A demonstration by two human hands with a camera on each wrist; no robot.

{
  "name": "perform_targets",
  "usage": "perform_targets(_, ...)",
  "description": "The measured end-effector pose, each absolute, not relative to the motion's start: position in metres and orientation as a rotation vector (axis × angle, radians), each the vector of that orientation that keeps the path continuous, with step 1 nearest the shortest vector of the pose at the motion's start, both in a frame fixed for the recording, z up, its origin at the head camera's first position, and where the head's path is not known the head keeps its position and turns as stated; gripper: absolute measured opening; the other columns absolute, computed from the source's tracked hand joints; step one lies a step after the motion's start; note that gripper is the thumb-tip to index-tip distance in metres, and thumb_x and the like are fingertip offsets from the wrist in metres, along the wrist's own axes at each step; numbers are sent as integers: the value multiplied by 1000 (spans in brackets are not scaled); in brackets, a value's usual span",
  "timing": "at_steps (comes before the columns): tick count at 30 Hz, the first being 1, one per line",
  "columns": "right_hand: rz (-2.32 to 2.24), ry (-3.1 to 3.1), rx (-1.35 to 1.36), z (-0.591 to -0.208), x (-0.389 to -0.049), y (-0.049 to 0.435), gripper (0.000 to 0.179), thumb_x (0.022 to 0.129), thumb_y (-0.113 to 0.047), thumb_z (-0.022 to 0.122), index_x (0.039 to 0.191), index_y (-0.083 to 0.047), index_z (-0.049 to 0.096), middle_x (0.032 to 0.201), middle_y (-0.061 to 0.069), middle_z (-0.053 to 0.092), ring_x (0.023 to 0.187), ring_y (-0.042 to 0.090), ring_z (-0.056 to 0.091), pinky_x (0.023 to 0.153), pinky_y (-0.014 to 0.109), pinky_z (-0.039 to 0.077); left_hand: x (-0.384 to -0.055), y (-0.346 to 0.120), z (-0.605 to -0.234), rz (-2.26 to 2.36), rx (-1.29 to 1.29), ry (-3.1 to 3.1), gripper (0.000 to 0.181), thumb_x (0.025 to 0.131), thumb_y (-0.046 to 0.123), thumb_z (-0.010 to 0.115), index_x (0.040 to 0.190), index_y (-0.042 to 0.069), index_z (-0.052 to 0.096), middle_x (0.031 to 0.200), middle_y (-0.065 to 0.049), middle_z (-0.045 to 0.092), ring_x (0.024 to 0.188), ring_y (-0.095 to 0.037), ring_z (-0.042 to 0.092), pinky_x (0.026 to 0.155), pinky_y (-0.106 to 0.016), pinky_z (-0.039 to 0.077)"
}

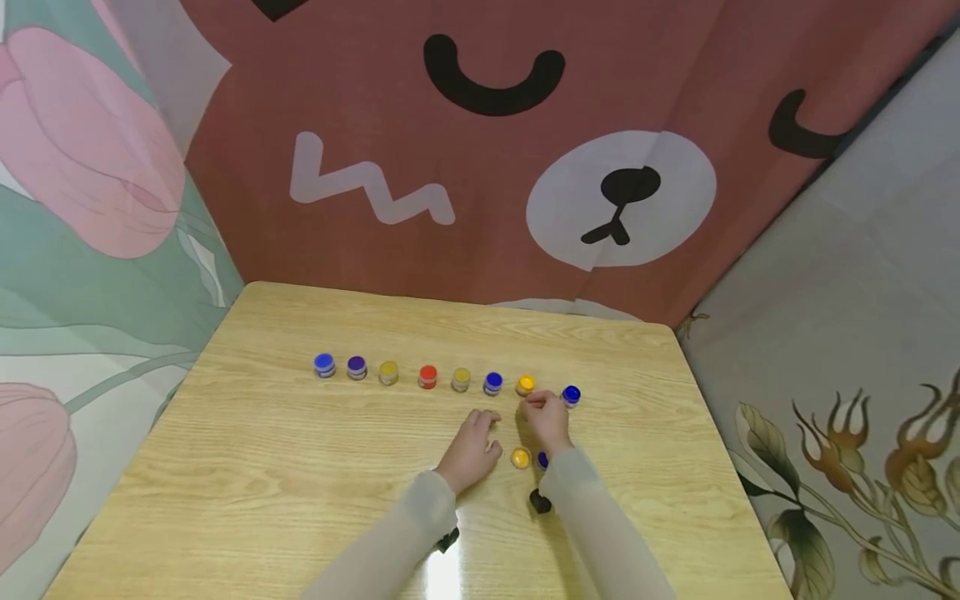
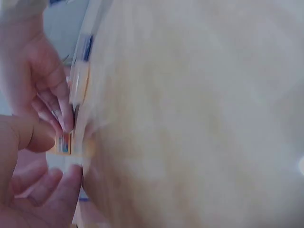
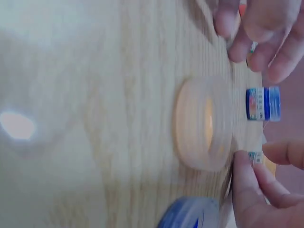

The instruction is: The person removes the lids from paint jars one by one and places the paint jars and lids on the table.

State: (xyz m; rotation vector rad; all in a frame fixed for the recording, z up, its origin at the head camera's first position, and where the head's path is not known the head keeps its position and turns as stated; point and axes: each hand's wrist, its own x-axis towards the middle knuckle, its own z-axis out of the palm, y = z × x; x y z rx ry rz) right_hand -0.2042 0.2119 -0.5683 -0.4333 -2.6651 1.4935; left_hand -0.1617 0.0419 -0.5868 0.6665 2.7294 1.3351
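From where I stand, the table (image 1: 247, 450) is pale, with wood grain running through it and a sheen that throws back a bright patch of light. The jars on it are small, squat cylinders with round coloured tops; the blue jar (image 3: 262, 103) beside the working spot wears a printed label around its side. Nearer the person lies a shallow, round translucent piece (image 1: 521, 457), ridged and cloudy at the rim, orange inside. Just beside it a similar blue piece (image 1: 543, 460) is partly hidden by a sleeve (image 1: 615, 533) of soft, pale cloth.

I count eight jars in a slightly uneven row: four blue or purple, three yellow, one red (image 1: 427, 377). The two loose round pieces sit apart from that row, on the near side.

The orange-yellow jar (image 1: 526, 384) stands seventh from the left, between two blue ones. The right hand (image 1: 546, 418) is at its near side, thumb and fingers bent close about it; I cannot tell whether they actually grip. The left hand (image 1: 472, 450) hovers to the left, fingers loosely curved, thumb apart, holding nothing.

Behind the table hangs a creased, reddish-brown cloth (image 1: 360, 258) printed with a white muzzle and thick black curves.
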Motion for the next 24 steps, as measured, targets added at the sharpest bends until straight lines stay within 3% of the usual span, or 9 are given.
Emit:
perform_targets(3, 1611, -2640, -381, -566, -201, 206, 24, 92, -2, 64, 112, 10, 67, 95, 17, 69, 85, 21, 64, 75, 26, 55, -171, 39, -584, 1353, 557, 2744, 57, 92, 4, 62, 144, -9, 42, 129, -24, 54, 120, -36, 57, 106, -47, 48)
perform_targets(6, 1721, -2606, -300, -564, -201, 198, 33, 93, 2, 59, 123, 15, 61, 108, 26, 68, 97, 30, 66, 83, 32, 59, -180, 38, -579, 1365, 497, 2710, 67, 94, 4, 62, 150, -12, 31, 143, -32, 45, 132, -44, 48, 113, -51, 41)
perform_targets(10, 1799, -2613, -240, -562, -203, 189, 40, 97, 3, 56, 135, 17, 52, 127, 32, 61, 118, 41, 61, 96, 41, 57, -193, 40, -576, 1349, 475, 2664, 72, 95, 3, 62, 154, -12, 24, 154, -34, 34, 141, -46, 38, 119, -52, 33)
perform_targets(14, 1850, -2630, -200, -560, -207, 182, 46, 98, 7, 51, 142, 17, 44, 138, 35, 53, 126, 45, 55, 102, 45, 53, -204, 42, -577, 1323, 446, 2637, 73, 95, 1, 60, 155, -12, 20, 157, -33, 30, 144, -43, 34, 121, -49, 30)
perform_targets(18, 1838, -2645, -166, -561, -210, 178, 50, 93, 13, 47, 142, 18, 43, 138, 36, 52, 125, 45, 56, 102, 44, 53, -211, 40, -578, 1351, 439, 2596, 74, 93, -3, 57, 155, -13, 19, 157, -33, 29, 145, -42, 33, 122, -48, 28)
perform_targets(24, 1743, -2667, -117, -564, -211, 179, 43, 91, 13, 52, 133, 16, 54, 127, 31, 62, 116, 42, 62, 98, 45, 56, -212, 36, -574, 1462, 491, 2552, 74, 88, -7, 55, 153, -16, 21, 154, -36, 33, 142, -46, 37, 120, -53, 30)
